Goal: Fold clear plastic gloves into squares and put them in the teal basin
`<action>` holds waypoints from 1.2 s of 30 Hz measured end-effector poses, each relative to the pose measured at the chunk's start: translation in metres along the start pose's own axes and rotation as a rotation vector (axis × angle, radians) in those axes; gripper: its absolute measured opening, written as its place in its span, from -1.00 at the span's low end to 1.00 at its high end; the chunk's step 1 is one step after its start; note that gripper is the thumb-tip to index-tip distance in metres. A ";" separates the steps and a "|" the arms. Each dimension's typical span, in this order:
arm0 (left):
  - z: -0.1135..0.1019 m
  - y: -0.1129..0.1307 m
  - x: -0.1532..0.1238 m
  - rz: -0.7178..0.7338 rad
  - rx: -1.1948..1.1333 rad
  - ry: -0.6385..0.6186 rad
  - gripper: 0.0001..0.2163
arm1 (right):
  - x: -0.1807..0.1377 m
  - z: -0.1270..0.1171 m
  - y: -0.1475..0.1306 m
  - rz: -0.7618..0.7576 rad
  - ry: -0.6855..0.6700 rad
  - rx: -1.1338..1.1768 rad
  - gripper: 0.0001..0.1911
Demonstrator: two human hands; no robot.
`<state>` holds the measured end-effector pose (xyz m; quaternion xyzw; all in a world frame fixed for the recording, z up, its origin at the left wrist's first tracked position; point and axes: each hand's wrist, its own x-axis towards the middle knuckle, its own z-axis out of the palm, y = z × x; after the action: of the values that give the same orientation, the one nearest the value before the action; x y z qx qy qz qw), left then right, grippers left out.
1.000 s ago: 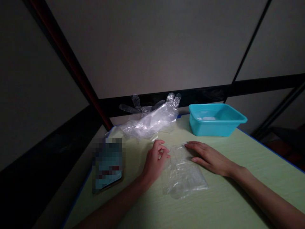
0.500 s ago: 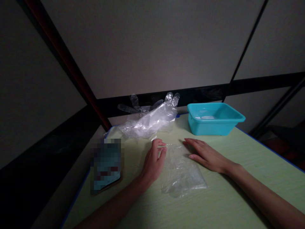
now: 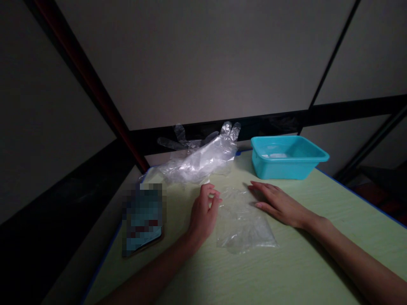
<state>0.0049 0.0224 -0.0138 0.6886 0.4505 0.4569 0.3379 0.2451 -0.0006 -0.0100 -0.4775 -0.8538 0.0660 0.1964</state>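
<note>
A clear disposable plastic glove [image 3: 246,226] lies flat on the table between my two hands, its finger outlines hard to make out. My left hand [image 3: 205,212] is at its upper left edge, with thumb and fingertips pinched together on the thin film. To the right, my right hand [image 3: 278,205] rests low over the table with its fingers stretched out and the thumb apart. It holds nothing, and its fingertips are close to the glove's right side.
Behind my left hand, a pile of clear plastic gloves [image 3: 200,163] leans against the wall. A turquoise plastic basin [image 3: 284,167] stands at the back right. A blurred-out flat object [image 3: 143,224] lies at the left table edge. The table [image 3: 337,212] is pale green with blue edging.
The glove has shifted slightly away from me. My left thumb and fingertips have come closer together, and my right hand has moved a little to the right.
</note>
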 end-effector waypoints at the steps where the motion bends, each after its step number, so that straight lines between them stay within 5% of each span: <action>1: 0.000 0.000 0.000 0.005 0.013 0.007 -0.92 | 0.000 0.000 0.000 0.001 0.003 -0.001 -0.40; 13: -0.006 -0.003 0.007 -0.050 0.092 0.095 -0.90 | 0.001 -0.002 -0.002 0.008 -0.001 0.022 -0.41; 18: -0.006 -0.001 0.010 0.045 0.050 0.083 -0.82 | 0.000 0.000 0.001 -0.007 0.010 0.026 -0.40; 26: -0.006 0.002 0.003 0.250 0.192 -0.250 -0.55 | 0.001 -0.002 -0.001 0.011 0.003 0.023 -0.38; 36: -0.008 0.012 0.000 0.389 0.436 -0.448 -0.49 | -0.001 0.001 -0.011 -0.127 -0.052 -0.084 -0.21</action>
<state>0.0008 0.0188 -0.0002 0.9001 0.3127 0.2439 0.1802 0.2367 -0.0072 -0.0075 -0.4284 -0.8892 0.0298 0.1578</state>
